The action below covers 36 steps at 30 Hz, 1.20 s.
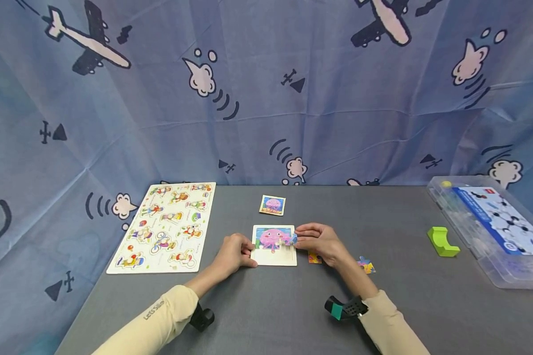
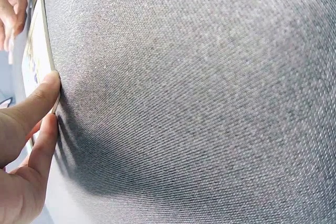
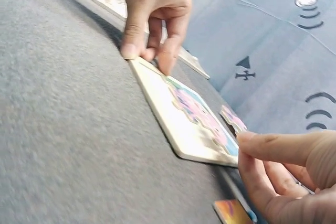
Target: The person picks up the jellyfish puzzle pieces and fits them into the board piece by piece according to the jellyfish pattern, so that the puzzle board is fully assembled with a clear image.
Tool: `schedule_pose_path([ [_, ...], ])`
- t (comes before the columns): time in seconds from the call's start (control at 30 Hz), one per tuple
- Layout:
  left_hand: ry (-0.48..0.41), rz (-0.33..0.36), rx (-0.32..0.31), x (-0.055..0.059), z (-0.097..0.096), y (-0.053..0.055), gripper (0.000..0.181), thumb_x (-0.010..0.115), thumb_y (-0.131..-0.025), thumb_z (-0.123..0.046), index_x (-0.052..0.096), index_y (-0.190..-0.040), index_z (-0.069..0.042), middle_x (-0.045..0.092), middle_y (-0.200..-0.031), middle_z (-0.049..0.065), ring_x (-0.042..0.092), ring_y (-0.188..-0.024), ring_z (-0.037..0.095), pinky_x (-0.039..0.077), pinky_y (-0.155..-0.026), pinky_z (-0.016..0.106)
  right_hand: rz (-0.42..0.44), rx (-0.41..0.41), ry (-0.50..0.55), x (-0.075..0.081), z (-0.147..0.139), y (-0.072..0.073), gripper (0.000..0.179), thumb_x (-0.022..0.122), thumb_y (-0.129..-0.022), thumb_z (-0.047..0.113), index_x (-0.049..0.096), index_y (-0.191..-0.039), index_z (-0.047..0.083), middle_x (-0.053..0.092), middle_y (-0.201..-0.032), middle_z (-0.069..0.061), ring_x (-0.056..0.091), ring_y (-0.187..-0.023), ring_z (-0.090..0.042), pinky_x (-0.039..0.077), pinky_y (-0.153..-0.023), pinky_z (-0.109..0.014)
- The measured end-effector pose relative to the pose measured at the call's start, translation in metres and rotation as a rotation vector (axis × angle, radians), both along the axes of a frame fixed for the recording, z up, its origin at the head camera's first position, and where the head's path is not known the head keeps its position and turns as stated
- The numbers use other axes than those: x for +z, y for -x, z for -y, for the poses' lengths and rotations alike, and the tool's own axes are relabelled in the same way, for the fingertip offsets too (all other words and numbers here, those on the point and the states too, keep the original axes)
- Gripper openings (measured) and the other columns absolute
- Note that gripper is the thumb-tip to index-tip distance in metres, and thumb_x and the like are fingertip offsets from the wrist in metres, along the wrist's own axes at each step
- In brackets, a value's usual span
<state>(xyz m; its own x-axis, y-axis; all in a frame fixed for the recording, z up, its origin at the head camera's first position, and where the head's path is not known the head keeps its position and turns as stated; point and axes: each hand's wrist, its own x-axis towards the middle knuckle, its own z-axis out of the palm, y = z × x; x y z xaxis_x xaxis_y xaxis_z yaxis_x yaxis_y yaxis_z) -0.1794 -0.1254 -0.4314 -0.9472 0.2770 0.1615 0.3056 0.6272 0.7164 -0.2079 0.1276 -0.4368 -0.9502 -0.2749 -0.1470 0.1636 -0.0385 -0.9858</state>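
A white-bordered puzzle board (image 1: pixel 274 257) lies on the table, its upper part filled with a pink octopus picture and its lower part bare wood. My left hand (image 1: pixel 234 255) grips the board's left edge, thumb at the near corner. Between the thumb and fingers of my right hand (image 1: pixel 322 242) is a small pink and purple puzzle piece (image 3: pixel 232 119), held over the board's right side. An orange puzzle piece (image 1: pixel 314 257) lies partly hidden below the right hand. Another puzzle piece (image 1: pixel 365 265), blue and yellow, is beside the right wrist.
Behind the board lies a small octopus picture card (image 1: pixel 272 205). A large white board with cartoon figures (image 1: pixel 164 229) is at left. To the right sit a green curved block (image 1: pixel 443 241) and a clear plastic case (image 1: pixel 493 231). A patterned blue curtain (image 1: pixel 257 123) hangs along the table's back.
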Motion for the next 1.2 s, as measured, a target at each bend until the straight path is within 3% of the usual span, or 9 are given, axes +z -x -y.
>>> schedule_pose_path([
  [0.3, -0.005, -0.006, -0.004, -0.001, 0.000, 0.001, 0.033, 0.088, -0.053, 0.006, 0.068, -0.079, 0.007, 0.064, -0.067, 0.008, 0.053, -0.060, 0.010, 0.042, -0.053, 0.018, -0.127, -0.031, -0.138, -0.001, 0.016, -0.003, 0.039, 0.070, -0.073, -0.019, 0.056, -0.108, -0.021, 0.066, -0.097, -0.028, 0.069, -0.081, -0.020, 0.056, -0.068, -0.023],
  [0.53, -0.007, -0.005, -0.005, -0.001, 0.001, 0.000, 0.032, 0.088, -0.054, 0.007, 0.069, -0.079, 0.008, 0.063, -0.066, 0.008, 0.052, -0.059, 0.008, 0.042, -0.053, 0.017, -0.208, -0.087, -0.348, 0.001, 0.024, -0.004, 0.031, 0.077, -0.070, -0.012, 0.064, -0.099, -0.013, 0.069, -0.090, -0.022, 0.068, -0.076, -0.021, 0.053, -0.061, -0.019],
  [0.8, 0.014, 0.003, 0.003, 0.000, 0.001, 0.000, 0.032, 0.088, -0.055, 0.005, 0.069, -0.081, 0.007, 0.063, -0.067, 0.006, 0.051, -0.060, 0.007, 0.042, -0.054, 0.018, -0.288, -0.104, -0.498, 0.002, 0.031, -0.002, 0.027, 0.079, -0.066, -0.013, 0.069, -0.091, -0.008, 0.070, -0.085, -0.017, 0.065, -0.068, -0.015, 0.052, -0.060, -0.020],
  [0.93, 0.010, 0.008, 0.002, 0.000, 0.001, 0.000, 0.032, 0.088, -0.055, 0.005, 0.069, -0.081, 0.007, 0.064, -0.070, 0.007, 0.051, -0.060, 0.007, 0.042, -0.054, 0.018, -0.312, -0.090, -0.544, 0.002, 0.031, -0.001, 0.027, 0.079, -0.065, -0.012, 0.069, -0.090, -0.006, 0.071, -0.085, -0.015, 0.065, -0.068, -0.015, 0.053, -0.060, -0.022],
  [1.2, -0.012, 0.008, -0.003, 0.002, 0.001, -0.001, 0.030, 0.088, -0.054, 0.007, 0.068, -0.077, 0.008, 0.065, -0.070, 0.010, 0.048, -0.059, 0.007, 0.040, -0.054, 0.017, -0.298, -0.072, -0.525, 0.004, 0.028, 0.002, 0.031, 0.080, -0.065, -0.013, 0.069, -0.093, -0.007, 0.071, -0.090, -0.018, 0.067, -0.070, -0.020, 0.054, -0.062, -0.025],
])
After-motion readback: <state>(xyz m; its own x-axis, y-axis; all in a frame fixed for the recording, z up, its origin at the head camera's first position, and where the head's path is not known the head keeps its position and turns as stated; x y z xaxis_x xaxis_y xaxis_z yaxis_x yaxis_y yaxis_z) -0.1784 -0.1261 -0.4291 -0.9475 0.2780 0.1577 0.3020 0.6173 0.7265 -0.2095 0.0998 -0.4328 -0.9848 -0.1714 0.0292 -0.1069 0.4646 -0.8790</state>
